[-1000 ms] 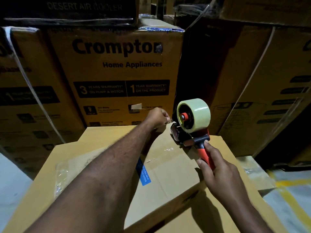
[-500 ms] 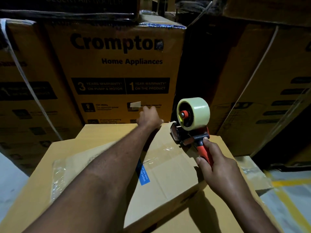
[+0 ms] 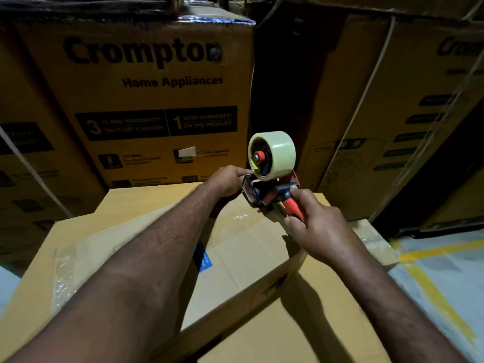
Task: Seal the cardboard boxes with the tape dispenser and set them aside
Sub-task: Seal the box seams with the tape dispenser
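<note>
The cardboard box [image 3: 243, 252] lies askew on a larger carton [image 3: 301, 326], and the tape dispenser [image 3: 264, 191] sits at the box's far end, handle pointing near-right and mouth far-left. The right hand [image 3: 319, 226] grips the red handle. The left hand [image 3: 227, 180], on the mouth side, bunches its fingertips against the mouth; whether they pinch the tape end cannot be told.

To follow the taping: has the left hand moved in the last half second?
Yes. The left hand moved right, away from the white label on the Crompton box, and now reaches the tape dispenser.
</note>
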Available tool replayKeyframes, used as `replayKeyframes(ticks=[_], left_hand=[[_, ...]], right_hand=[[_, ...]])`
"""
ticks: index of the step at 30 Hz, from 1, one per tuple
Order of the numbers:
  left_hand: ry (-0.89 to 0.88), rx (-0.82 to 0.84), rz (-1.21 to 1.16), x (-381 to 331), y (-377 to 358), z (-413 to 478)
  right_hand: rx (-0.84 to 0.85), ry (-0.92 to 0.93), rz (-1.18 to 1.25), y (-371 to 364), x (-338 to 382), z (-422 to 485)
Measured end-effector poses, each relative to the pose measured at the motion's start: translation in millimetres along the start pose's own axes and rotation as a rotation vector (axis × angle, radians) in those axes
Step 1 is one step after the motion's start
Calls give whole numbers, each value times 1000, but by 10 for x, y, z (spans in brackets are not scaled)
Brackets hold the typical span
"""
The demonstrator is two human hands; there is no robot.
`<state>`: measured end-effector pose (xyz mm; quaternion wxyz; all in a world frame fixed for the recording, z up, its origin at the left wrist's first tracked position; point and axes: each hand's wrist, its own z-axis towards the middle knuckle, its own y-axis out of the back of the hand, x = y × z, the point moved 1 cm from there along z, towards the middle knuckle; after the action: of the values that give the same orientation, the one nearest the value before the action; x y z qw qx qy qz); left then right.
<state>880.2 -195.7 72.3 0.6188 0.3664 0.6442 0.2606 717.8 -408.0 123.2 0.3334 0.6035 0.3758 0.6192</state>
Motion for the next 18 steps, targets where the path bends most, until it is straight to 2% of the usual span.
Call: replayKeyframes(ticks=[12,16,18], left_hand=[[-4,-71,-14,7,-91,-62],[-92,-238,346,-233,-211,-211],[-209,-195,356,-421,-313,-350]], right_hand=[[13,-41,-65,269,-346,-827],[-14,-64,-9,234,-337,-840],[-16,-51,4,217,-329,-846]])
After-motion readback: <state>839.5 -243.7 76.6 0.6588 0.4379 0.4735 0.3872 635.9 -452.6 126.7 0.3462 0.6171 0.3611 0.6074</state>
